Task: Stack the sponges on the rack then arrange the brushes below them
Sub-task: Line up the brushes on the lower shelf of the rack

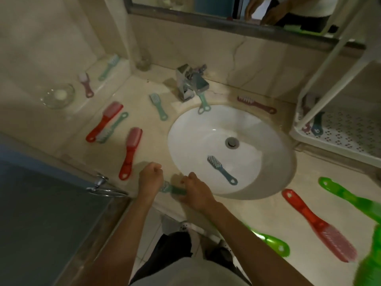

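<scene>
A small teal brush lies at the counter's front edge, between my two hands. My right hand is closed over its handle end. My left hand is a loose fist just left of the bristle end, with nothing visible in it. Several more brushes lie scattered: two red ones on the left, a teal one inside the sink, a red one and green ones on the right. The white rack stands at the right, with small brushes on its perforated shelf. No sponge shows clearly.
The chrome tap stands behind the sink with a teal brush under it. A glass bowl and a glass jar sit at the back left. A mirror hangs above. A dark glass door with a metal handle is at my left.
</scene>
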### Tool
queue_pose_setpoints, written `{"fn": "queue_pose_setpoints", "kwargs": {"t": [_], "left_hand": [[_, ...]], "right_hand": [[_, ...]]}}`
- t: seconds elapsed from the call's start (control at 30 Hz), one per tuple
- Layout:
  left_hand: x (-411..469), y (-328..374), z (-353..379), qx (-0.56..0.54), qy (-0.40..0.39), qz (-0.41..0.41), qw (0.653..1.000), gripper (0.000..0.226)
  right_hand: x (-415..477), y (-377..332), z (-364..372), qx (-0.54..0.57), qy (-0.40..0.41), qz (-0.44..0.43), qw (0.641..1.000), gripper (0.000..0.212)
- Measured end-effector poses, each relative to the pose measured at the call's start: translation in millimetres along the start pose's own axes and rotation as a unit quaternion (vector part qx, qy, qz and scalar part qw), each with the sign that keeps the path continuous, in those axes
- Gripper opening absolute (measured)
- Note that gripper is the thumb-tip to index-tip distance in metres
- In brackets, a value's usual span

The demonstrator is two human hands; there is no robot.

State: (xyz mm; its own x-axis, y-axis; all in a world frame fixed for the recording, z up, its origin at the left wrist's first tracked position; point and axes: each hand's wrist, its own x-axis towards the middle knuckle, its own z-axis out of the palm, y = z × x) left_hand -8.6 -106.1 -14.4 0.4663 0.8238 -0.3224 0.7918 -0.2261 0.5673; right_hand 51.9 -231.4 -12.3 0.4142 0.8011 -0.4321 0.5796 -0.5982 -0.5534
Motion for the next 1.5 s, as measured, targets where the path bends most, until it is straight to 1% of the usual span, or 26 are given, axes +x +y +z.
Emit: {"fn": "queue_pose_setpoints", "kwargs": {"t": [0.07,0.17,0.23,0.33,0.37,0.47,0.53,0.6,0.67,0.77,0.83,0.9,0.97,1.1,1.2,1.23,1.3,1.4,1.43,1.5], "left_hand": [[15,-13,-16,-0.014,0.016,-0.004,1.000,0.032],[35,-27,-34,-0.044,0.033,-0.013,0.998,0.031],[47,-32,-44,-0.051,0.029,-0.011,0.998,0.030],[65,-42,-57,-0.060,0.033,-0.010,0.998,0.028],[71,-46,-61,-0.064,0.035,-0.010,0.997,0.027],[86,-55,-75,-0.063,0.057,0.006,0.996,0.023],[104,-56,-87,-0.055,0.074,0.027,0.995,0.024],[132,-55,-98,-0.022,0.096,0.060,0.993,0.032],[162,-52,-106,0.049,0.094,0.082,0.991,0.039],[196,-53,-110,0.147,0.033,0.090,0.985,0.049],[207,-57,-109,0.196,0.009,0.094,0.976,0.042],[209,-60,-108,0.231,0.003,0.101,0.968,0.036],[210,-59,-105,0.253,0.003,0.107,0.962,0.036],[208,-56,-99,0.291,-0.026,0.123,0.949,0.040],[204,-53,-98,0.327,-0.021,0.155,0.932,0.036],[202,-50,-98,0.330,-0.012,0.166,0.929,0.035],[194,-36,-98,0.311,0.019,0.176,0.934,0.030],[179,-1,-97,0.240,0.070,0.198,0.948,0.020],[173,13,-96,0.222,0.078,0.215,0.948,0.018],[156,42,-92,0.211,0.077,0.268,0.937,0.020]], "right_hand": [[10,-12,7,-0.041,-0.020,0.001,0.999,0.055],[25,-22,16,-0.095,-0.037,0.027,0.994,0.058],[36,-27,17,-0.106,-0.043,0.049,0.992,0.057],[50,-35,12,-0.088,-0.051,0.055,0.993,0.063],[54,-38,8,-0.091,-0.046,0.062,0.993,0.061],[71,-50,0,-0.099,-0.004,0.095,0.990,0.039],[83,-61,-4,-0.080,0.025,0.101,0.991,0.031],[94,-73,-9,-0.059,0.049,0.098,0.992,0.028],[103,-84,-13,-0.042,0.071,0.096,0.992,0.026],[109,-91,-17,-0.023,0.093,0.103,0.990,0.024],[109,-90,-20,-0.013,0.102,0.112,0.988,0.024],[107,-86,-24,-0.013,0.105,0.125,0.986,0.024],[104,-81,-27,-0.017,0.106,0.138,0.985,0.025],[102,-76,-32,-0.009,0.121,0.154,0.981,0.026],[98,-73,-36,0.006,0.143,0.157,0.977,0.026],[96,-71,-38,0.008,0.152,0.160,0.975,0.026],[89,-66,-43,0.006,0.169,0.169,0.971,0.026],[78,-51,-54,0.013,0.202,0.188,0.961,0.027],[73,-45,-59,0.021,0.218,0.193,0.956,0.027],[62,-31,-70,0.046,0.263,0.205,0.942,0.027]]}}
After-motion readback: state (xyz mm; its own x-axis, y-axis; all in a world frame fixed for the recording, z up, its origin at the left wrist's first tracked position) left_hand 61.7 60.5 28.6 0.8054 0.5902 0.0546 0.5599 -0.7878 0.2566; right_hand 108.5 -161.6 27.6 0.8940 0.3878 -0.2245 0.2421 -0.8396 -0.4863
